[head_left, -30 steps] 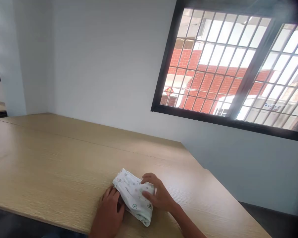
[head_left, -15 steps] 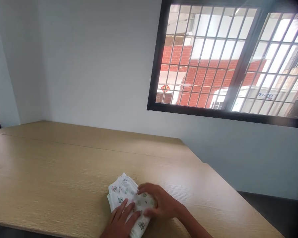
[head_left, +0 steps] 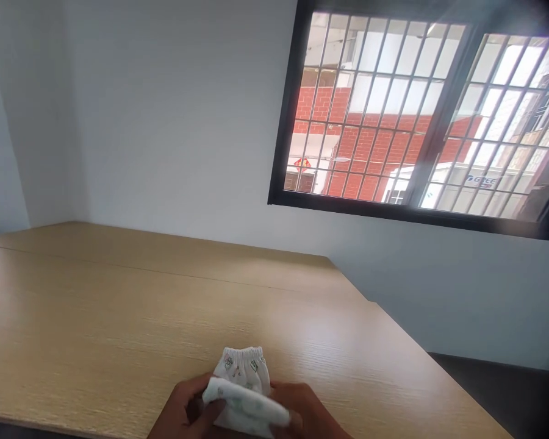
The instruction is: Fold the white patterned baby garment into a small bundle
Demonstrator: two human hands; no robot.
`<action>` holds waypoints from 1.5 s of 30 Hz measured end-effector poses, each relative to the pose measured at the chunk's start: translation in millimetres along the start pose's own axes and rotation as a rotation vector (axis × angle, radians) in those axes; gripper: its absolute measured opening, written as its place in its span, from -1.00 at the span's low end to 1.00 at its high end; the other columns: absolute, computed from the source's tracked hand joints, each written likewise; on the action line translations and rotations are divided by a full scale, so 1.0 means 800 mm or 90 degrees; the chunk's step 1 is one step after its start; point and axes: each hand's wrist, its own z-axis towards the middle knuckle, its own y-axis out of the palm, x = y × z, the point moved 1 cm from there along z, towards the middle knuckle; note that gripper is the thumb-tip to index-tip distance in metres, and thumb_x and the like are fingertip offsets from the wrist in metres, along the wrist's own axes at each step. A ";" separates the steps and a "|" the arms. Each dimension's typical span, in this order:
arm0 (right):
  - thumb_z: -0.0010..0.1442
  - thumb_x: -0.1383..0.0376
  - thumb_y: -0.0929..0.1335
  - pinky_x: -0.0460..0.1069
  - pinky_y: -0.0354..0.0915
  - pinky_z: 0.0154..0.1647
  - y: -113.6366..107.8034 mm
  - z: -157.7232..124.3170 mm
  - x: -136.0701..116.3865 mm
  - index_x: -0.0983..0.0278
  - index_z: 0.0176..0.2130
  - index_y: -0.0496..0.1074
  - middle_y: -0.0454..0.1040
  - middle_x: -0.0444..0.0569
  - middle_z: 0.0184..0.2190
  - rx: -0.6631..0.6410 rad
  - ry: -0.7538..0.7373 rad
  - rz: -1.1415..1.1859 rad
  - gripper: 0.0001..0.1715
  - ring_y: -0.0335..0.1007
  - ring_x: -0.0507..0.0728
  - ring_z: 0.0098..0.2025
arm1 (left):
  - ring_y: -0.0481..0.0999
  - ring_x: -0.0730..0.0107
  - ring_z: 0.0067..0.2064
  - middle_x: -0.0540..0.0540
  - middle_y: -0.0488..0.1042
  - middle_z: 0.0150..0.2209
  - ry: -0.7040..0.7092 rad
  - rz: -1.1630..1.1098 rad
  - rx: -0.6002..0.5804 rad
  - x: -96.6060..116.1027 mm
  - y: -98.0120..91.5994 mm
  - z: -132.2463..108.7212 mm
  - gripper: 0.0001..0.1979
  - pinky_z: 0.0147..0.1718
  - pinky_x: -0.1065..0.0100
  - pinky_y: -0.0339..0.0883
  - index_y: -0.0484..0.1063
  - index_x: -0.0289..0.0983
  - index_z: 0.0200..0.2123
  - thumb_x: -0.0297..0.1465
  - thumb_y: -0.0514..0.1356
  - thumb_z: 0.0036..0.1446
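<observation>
A small white cloth garment [head_left: 242, 372] with little animal-like prints lies near the front of the wooden table [head_left: 119, 323]. Its gathered, elastic-looking edge points away from me. The near part is folded up over the rest, raised off the table and slightly blurred. My left hand [head_left: 185, 408] pinches the left end of this fold, thumb in front. At the right end, my right hand [head_left: 304, 411] grips the fold, its fingertips partly hidden by cloth and blur. What kind of garment it is, I cannot make out for certain.
The table's front edge [head_left: 27, 425] runs along the lower left, and its right edge slants away to the back. Behind stands a pale wall [head_left: 174, 122] with a barred, dark-framed window [head_left: 366, 201]. A seam crosses the tabletop.
The garment lay flatter and tilted under both hands; now it is turned with its gathered edge away from me and its near part lifted and folded. Both hands have closed on the cloth.
</observation>
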 end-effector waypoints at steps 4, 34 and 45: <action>0.11 0.38 0.25 -0.03 0.36 -0.24 -0.007 0.042 -0.009 0.27 -0.17 0.41 0.49 -0.05 -0.22 0.053 0.076 0.127 -0.73 0.44 0.15 -0.20 | 0.54 0.13 -0.11 -0.17 0.47 -0.08 0.012 -0.116 0.011 0.004 0.009 0.023 -0.43 -0.17 0.30 0.48 0.25 -0.24 0.01 0.06 0.19 0.13; 0.03 0.56 0.34 0.13 0.30 -0.03 0.002 0.081 -0.007 0.19 -0.28 0.43 0.38 -0.03 -0.18 0.009 -0.176 -0.213 -0.69 0.31 0.21 -0.09 | 0.14 0.02 0.34 0.02 0.20 0.30 0.239 0.534 -0.081 0.012 0.041 0.018 -0.46 0.21 -0.20 0.23 0.31 -0.06 0.23 -0.49 0.03 0.20; 0.07 0.60 0.31 0.11 0.34 -0.09 -0.010 0.090 0.002 0.25 -0.34 0.44 0.36 0.02 -0.14 0.069 -0.078 -0.210 -0.71 0.33 0.20 -0.12 | 0.39 0.08 0.13 -0.13 0.37 0.14 0.122 0.185 0.167 0.004 -0.004 0.019 -0.68 0.17 0.04 0.26 0.57 -0.16 -0.35 -0.14 0.11 0.25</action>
